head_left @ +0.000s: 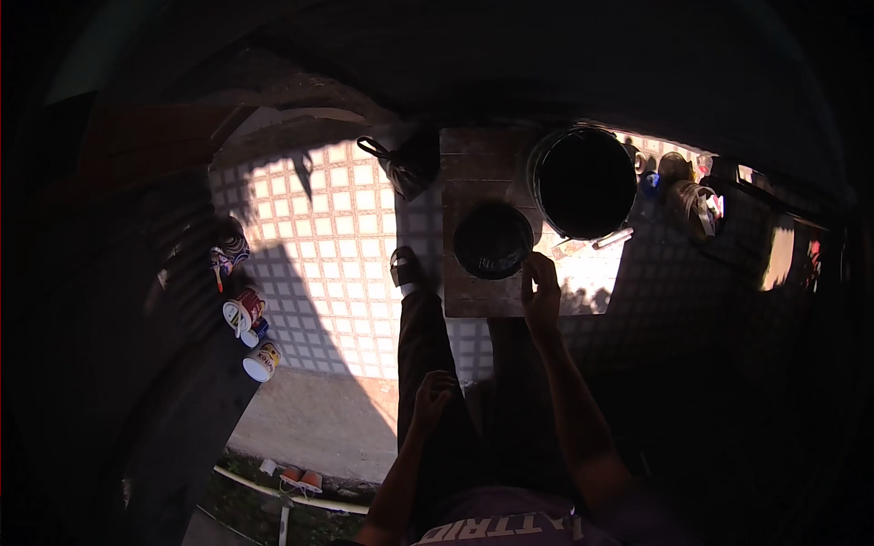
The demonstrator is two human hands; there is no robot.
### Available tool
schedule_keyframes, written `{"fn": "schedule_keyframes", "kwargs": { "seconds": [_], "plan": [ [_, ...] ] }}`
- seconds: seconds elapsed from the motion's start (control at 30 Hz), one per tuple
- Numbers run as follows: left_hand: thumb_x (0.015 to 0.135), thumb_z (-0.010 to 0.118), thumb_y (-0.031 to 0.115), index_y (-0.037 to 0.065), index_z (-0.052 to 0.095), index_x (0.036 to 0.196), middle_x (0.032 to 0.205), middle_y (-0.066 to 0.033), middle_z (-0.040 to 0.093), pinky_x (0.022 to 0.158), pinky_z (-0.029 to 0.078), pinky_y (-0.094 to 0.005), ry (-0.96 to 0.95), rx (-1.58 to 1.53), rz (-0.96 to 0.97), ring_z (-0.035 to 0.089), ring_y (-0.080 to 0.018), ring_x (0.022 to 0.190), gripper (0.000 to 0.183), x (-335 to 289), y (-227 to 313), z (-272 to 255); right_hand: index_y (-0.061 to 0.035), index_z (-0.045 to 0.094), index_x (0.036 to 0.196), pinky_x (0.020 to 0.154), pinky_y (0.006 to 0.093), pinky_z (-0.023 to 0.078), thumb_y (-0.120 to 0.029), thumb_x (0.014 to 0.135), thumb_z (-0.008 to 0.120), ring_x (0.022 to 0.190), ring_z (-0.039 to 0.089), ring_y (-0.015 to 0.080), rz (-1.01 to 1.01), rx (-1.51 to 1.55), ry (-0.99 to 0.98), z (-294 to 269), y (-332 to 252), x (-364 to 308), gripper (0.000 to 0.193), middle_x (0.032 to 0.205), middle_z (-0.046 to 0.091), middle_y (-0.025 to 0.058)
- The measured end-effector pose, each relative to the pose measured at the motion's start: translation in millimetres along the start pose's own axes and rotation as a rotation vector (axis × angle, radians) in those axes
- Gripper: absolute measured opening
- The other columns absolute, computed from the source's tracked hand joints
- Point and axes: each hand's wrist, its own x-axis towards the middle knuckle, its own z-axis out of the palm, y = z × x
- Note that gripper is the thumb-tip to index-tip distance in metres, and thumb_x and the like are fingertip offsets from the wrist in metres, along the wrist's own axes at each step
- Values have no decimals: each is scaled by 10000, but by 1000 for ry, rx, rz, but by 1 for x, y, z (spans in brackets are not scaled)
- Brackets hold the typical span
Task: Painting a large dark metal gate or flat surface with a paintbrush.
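Note:
A round dark bowl [492,241] stands on a small wooden table [466,164]; its contents are too dark to make out, apart from a few pale glints near the front. My right hand [541,283] is at the bowl's right front edge, fingers bent and drawn together; whether they grip the rim or something small is hidden in shadow. Behind and to the right of the bowl is a large black bucket [587,185]. Away from the table, my left hand [435,395] lies loosely over my left thigh with its fingers apart, holding nothing.
A pale stick-like piece [612,238] lies on the sunlit part of the tabletop. Tubs [261,362] line the tiled floor [337,218] at left. A dark bag [407,169] sits beyond my left foot. Containers [696,207] stand at right. Orange-and-white footwear [301,479] rests near a pipe.

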Motion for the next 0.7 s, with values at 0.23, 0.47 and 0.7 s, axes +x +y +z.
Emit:
{"fn": "schedule_keyframes", "kwargs": {
  "seconds": [0.23,0.47,0.7],
  "plan": [
    [842,621,72,37,523,1225,1085,-79,638,806,516,-292,-53,41,52,631,-160,997,397,3,17,-40,27,589,1039,745,362,513,-35,878,646,835,650,265,79,92,-359,57,-15,-28,181,882,628,149],
    [893,518,44,-8,502,1254,1131,-108,620,831,513,-291,-159,97,379,624,-201,1040,364,10,18,-95,9,633,985,758,317,519,-144,970,540,877,655,195,176,327,-29,-48,-64,-40,180,931,671,92],
    [952,482,69,24,428,1344,1191,-129,611,770,540,-268,157,-168,166,655,-216,966,398,5,55,-155,1,509,1197,799,343,451,-139,1012,460,877,552,194,-359,-329,65,-120,-86,-119,236,1031,600,104]
  ]
}}
